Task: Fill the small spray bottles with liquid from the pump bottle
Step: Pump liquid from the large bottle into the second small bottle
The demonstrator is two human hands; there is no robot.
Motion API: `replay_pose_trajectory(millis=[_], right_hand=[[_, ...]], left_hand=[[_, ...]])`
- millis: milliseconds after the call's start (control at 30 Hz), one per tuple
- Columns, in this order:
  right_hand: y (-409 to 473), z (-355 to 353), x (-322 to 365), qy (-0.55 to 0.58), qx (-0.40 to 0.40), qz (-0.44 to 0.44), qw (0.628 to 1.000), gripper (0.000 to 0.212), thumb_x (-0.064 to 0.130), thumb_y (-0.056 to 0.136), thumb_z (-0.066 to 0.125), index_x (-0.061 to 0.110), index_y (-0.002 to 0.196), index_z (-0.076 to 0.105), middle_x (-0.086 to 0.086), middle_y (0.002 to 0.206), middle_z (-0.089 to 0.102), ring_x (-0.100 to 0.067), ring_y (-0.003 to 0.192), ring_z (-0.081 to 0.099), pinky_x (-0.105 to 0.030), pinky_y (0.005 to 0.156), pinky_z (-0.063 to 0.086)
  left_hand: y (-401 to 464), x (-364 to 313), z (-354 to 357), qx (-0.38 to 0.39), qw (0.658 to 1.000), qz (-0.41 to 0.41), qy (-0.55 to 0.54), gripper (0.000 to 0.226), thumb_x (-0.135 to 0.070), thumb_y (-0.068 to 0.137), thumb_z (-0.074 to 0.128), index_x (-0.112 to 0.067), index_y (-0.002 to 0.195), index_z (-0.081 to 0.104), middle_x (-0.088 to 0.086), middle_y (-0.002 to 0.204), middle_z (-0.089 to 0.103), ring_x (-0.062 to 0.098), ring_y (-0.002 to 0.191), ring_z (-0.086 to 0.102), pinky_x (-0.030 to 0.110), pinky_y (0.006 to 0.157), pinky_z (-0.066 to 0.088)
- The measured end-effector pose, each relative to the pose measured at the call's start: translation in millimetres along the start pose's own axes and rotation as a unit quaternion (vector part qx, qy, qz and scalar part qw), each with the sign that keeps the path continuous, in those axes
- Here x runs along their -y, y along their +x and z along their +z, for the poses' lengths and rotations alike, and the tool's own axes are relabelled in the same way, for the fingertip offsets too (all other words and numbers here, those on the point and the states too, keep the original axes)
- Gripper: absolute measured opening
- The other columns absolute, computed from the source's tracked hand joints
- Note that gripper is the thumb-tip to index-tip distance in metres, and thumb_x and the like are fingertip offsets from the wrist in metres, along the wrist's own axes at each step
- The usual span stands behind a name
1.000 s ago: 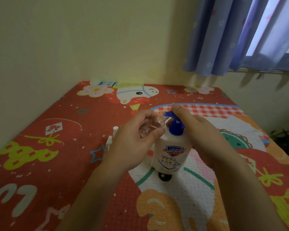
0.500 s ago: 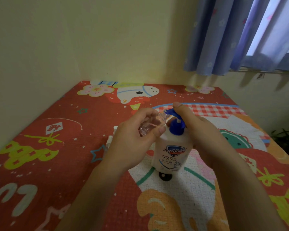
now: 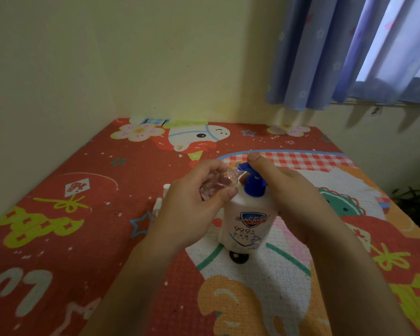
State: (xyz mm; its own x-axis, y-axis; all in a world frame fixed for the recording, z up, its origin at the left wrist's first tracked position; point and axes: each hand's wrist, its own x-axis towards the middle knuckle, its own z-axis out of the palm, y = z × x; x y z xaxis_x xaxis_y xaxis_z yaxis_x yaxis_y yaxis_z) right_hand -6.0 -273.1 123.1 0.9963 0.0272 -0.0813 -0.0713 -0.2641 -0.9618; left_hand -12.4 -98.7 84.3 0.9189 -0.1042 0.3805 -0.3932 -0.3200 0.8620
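Play mat (image 3: 58,238): red, cartoon print, spread across the surface under your hands and running out of view at the lower edge.
Curtain (image 3: 325,52): blue, upper right, cut off by the edge.
Pump bottle (image 3: 249,221): white, upright at mat centre; your right hand (image 3: 294,197) hides its right side, thumb on the blue pump head (image 3: 250,174), other fingers hidden.
Small spray bottle (image 3: 218,185): clear, tilted, mouth at the nozzle, pinched in your curled left hand (image 3: 194,209); fill level unclear.
White pieces (image 3: 161,200): behind your left hand, mostly hidden, unidentifiable.
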Motion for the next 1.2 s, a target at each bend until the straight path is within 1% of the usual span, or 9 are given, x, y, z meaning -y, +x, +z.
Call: replay_pose_trajectory(millis=[67, 200, 367, 533, 833, 967, 1033, 1133, 1200], right_hand=[[0.4, -0.1, -0.6, -0.001, 0.0, -0.008, 1.0, 0.043, 0.064, 0.087, 0.056, 0.028, 0.091, 0.079, 0.008, 0.09, 0.078, -0.018, 0.09, 0.073, -0.044, 0.091, 0.056], [0.4, -1.3, -1.3, -0.007, 0.001, -0.02, 1.0, 0.04, 0.06, 0.09, 0.055, 0.028, 0.088, 0.078, 0.01, 0.086, 0.077, -0.013, 0.086, 0.072, -0.034, 0.083, 0.056], [-0.3, -0.5, -0.4, -0.007, 0.0, -0.025, 1.0, 0.038, 0.056, 0.093, 0.055, 0.027, 0.083, 0.077, 0.007, 0.088, 0.076, -0.016, 0.088, 0.071, -0.034, 0.083, 0.055], [-0.6, -1.0, -0.5, -0.019, -0.003, -0.037, 0.999, 0.036, 0.054, 0.094, 0.054, 0.027, 0.086, 0.077, 0.005, 0.091, 0.076, -0.016, 0.089, 0.07, -0.03, 0.08, 0.054], [2.1, -0.3, -2.1, -0.022, -0.001, -0.025, 0.999, 0.042, 0.061, 0.091, 0.054, 0.026, 0.09, 0.079, 0.004, 0.093, 0.077, -0.021, 0.093, 0.072, -0.047, 0.093, 0.055], [1.4, -1.6, -1.1, -0.028, 0.01, -0.008, 1.0, 0.047, 0.07, 0.086, 0.051, 0.031, 0.087, 0.077, 0.01, 0.089, 0.076, -0.015, 0.09, 0.07, -0.039, 0.085, 0.053], [0.6, -0.8, 0.7, -0.027, 0.009, 0.004, 1.0, 0.049, 0.072, 0.083, 0.051, 0.031, 0.082, 0.077, 0.009, 0.089, 0.076, -0.015, 0.09, 0.07, -0.04, 0.085, 0.052], [-1.3, 1.6, 3.1, -0.013, 0.008, 0.006, 1.0, 0.043, 0.076, 0.078, 0.052, 0.042, 0.081, 0.079, 0.007, 0.096, 0.077, -0.018, 0.095, 0.071, -0.046, 0.094, 0.052], [-1.3, 1.9, 2.8, -0.014, 0.001, 0.014, 1.0, 0.056, 0.08, 0.071, 0.052, 0.034, 0.088, 0.078, 0.006, 0.098, 0.077, -0.019, 0.096, 0.071, -0.05, 0.097, 0.051]], left_hand=[[0.2, 0.8, 0.1, -0.001, 1.0, 0.001, 0.002, 0.027, -0.021, 0.093, 0.071, -0.03, 0.116, 0.063, -0.024, 0.109, 0.068, -0.007, 0.107, 0.063, 0.017, 0.091, 0.052], [0.5, 0.4, 0.2, 0.005, 1.0, 0.0, -0.001, 0.026, -0.019, 0.093, 0.071, -0.031, 0.114, 0.063, -0.027, 0.11, 0.067, -0.009, 0.107, 0.063, 0.014, 0.092, 0.051], [-0.1, 0.5, -0.5, 0.007, 1.0, 0.001, 0.0, 0.023, -0.018, 0.092, 0.071, -0.03, 0.11, 0.063, -0.027, 0.11, 0.067, -0.01, 0.106, 0.062, 0.011, 0.09, 0.05], [-0.3, 0.6, -0.8, 0.007, 1.0, -0.001, 0.001, 0.022, -0.017, 0.092, 0.071, -0.028, 0.109, 0.065, -0.022, 0.107, 0.069, -0.005, 0.104, 0.065, 0.02, 0.091, 0.053], [0.7, 1.1, -0.9, 0.003, 1.0, -0.004, 0.004, 0.025, -0.018, 0.092, 0.072, -0.029, 0.112, 0.064, -0.021, 0.107, 0.069, -0.005, 0.104, 0.065, 0.026, 0.093, 0.054], [1.2, -0.8, -1.0, -0.003, 1.0, -0.003, 0.006, 0.027, -0.024, 0.091, 0.073, -0.032, 0.115, 0.063, -0.021, 0.106, 0.07, -0.002, 0.104, 0.066, 0.032, 0.094, 0.055], [0.9, -2.4, -1.1, -0.001, 1.0, -0.001, 0.008, 0.028, -0.027, 0.09, 0.073, -0.033, 0.115, 0.062, -0.026, 0.107, 0.068, -0.006, 0.105, 0.064, 0.028, 0.094, 0.054], [0.9, -4.1, -0.8, -0.002, 1.0, 0.004, 0.01, 0.027, -0.029, 0.09, 0.072, -0.035, 0.114, 0.062, -0.035, 0.109, 0.064, -0.016, 0.108, 0.058, 0.016, 0.094, 0.049], [0.2, -5.6, -0.9, 0.001, 1.0, 0.004, 0.008, 0.025, -0.029, 0.09, 0.072, -0.039, 0.11, 0.061, -0.042, 0.104, 0.063, -0.022, 0.106, 0.056, 0.007, 0.09, 0.046]])
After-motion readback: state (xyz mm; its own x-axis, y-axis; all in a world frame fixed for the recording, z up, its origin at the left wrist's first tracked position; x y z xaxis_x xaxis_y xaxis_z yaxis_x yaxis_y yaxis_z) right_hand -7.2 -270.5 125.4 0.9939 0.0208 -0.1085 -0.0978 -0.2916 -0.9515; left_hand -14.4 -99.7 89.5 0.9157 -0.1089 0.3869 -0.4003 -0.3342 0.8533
